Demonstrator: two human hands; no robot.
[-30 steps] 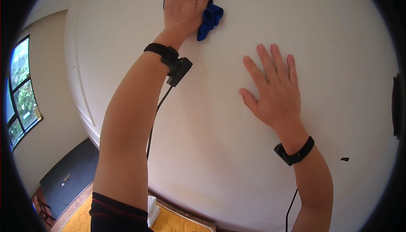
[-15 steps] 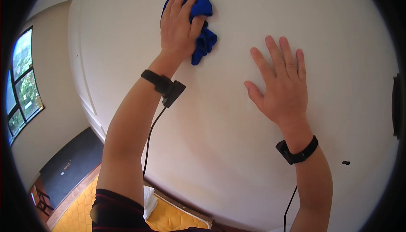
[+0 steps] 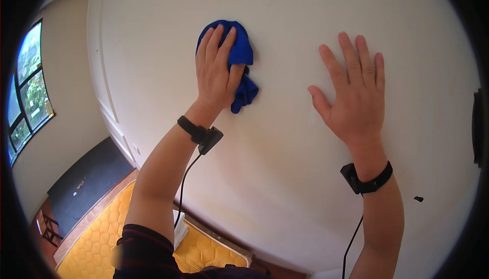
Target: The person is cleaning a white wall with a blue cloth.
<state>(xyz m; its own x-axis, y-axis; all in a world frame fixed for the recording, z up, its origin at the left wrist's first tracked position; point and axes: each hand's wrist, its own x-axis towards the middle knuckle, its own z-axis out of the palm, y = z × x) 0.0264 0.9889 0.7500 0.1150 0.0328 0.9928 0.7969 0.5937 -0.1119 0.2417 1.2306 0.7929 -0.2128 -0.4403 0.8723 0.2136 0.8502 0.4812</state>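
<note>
Pressed against a white wall [image 3: 285, 141], a blue cloth [image 3: 242, 47] is held under my left hand [image 3: 216, 70]. Its bunched tail hangs down beside my thumb, and part of the cloth is hidden by the palm and fingers. My right hand [image 3: 356, 98] lies on the wall to the right of the cloth, apart from it, with fingers spread and nothing in them. Each wrist wears a black strap with a small black device [image 3: 210, 140] and a cable.
Below the wall lies a yellow quilted mattress [image 3: 97, 243] with a white crumpled item [image 3: 180, 228] on it. A window [image 3: 30, 90] and a dark flat surface [image 3: 91, 187] are at the left. A small black mark [image 3: 418, 199] shows on the wall at the right.
My left hand and the blue cloth have moved down in the picture. My right hand appears slightly higher and further right, still flat with fingers spread.
</note>
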